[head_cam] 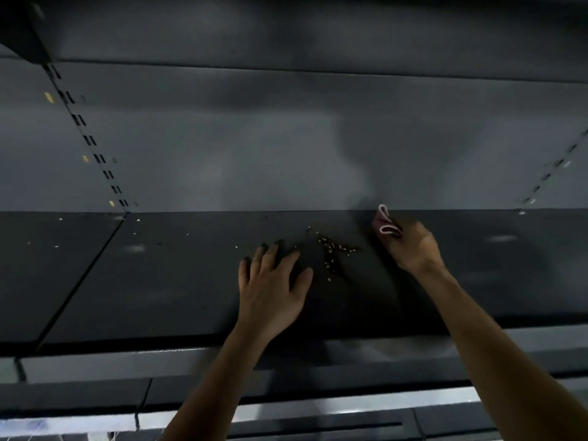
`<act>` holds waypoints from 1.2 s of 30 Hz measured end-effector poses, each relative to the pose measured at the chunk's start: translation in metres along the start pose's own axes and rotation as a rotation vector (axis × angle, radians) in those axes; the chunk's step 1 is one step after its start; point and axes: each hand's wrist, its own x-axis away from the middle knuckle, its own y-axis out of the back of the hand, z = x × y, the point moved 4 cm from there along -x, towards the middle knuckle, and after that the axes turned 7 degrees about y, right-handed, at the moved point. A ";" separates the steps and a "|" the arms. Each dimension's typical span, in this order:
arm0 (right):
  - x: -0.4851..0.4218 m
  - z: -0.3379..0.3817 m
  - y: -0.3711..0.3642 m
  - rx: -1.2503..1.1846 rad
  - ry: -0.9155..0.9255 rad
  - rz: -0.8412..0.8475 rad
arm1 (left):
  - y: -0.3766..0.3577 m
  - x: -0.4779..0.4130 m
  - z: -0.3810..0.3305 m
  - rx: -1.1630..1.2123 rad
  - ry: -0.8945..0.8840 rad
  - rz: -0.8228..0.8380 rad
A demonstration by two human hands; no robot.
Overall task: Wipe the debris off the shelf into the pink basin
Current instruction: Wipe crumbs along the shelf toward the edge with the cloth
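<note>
The debris pile [334,249], small light and brown crumbs, is lying on the dark shelf [178,281], approx. halfway btw. its front edge and its back. A few single crumbs are lying well to the left of the pile.

The left hand [273,283] is resting palm down on the shelf just left of the pile. Its fingers are straight and spread, so its grip is standing apart and holding nothing. The fingertips are pointing toward the grey back wall [286,154].

The right hand [412,249] is sitting just right of the pile and a bit further back. Its grip is clamping on a folded pink cloth [386,222] w/ a pale edge. The cloth is sticking up out of the fingers, right of the pile and behind it, near the line where shelf and wall are meeting. I cannot tell if the cloth is touching the shelf.

A slotted rail [92,144] is running up the wall far left of the pile.
</note>
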 end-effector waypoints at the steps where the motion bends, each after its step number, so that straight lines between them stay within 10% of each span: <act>1: 0.003 0.000 -0.001 0.044 0.004 -0.014 | 0.003 -0.001 0.002 0.020 -0.015 0.037; 14: 0.039 0.151 -0.055 -0.202 0.321 0.183 | 0.020 0.017 0.043 -0.085 -0.245 -0.061; 27: 0.080 0.013 0.030 0.054 -0.113 -0.016 | 0.017 0.019 0.041 -0.119 -0.235 -0.023; 36: 0.104 0.135 -0.028 0.129 0.261 -0.005 | 0.020 0.023 0.041 -0.112 -0.256 -0.008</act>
